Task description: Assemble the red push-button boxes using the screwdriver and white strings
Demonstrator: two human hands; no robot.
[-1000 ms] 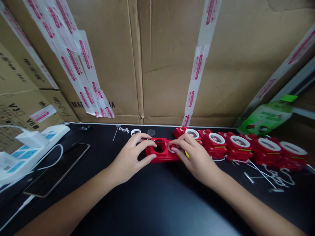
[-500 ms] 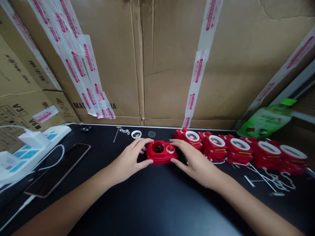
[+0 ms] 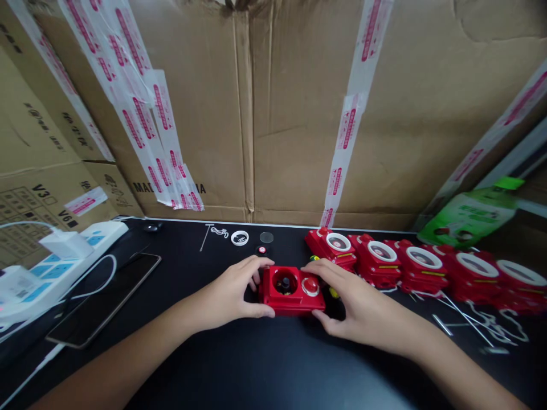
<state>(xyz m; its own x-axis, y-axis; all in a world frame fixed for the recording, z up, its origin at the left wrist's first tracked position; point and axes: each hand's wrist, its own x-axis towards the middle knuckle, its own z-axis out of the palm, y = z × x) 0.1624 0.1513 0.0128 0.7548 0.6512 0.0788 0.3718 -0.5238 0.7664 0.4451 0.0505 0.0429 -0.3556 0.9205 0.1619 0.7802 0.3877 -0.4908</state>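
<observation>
My left hand (image 3: 237, 290) grips the left end of a red box (image 3: 280, 309), its fingers behind and its thumb at the front. At the right end my right hand (image 3: 356, 299) holds the same box with fingers and thumb. The box lies face up, with a round opening showing dark parts inside and a red domed button (image 3: 310, 286) in a pale collar. Beyond it lie a white ring (image 3: 233, 239), a clear disc (image 3: 266, 237) and a small dark piece with a red-and-white top (image 3: 262, 250). A yellow-and-black object (image 3: 333, 292) is mostly hidden by my right hand.
Several similar red boxes (image 3: 382, 259) with white rings stand in a row at right, metal T-rods (image 3: 465, 319) and chains before them. A green bottle (image 3: 472, 213) is behind. At left are a phone (image 3: 105, 299) and a power strip (image 3: 47, 273). Cardboard (image 3: 294, 165) walls the back.
Both hands have brought the red box nearer to me and slightly right. The small red-and-white-topped piece now shows behind it. The view has shifted a little.
</observation>
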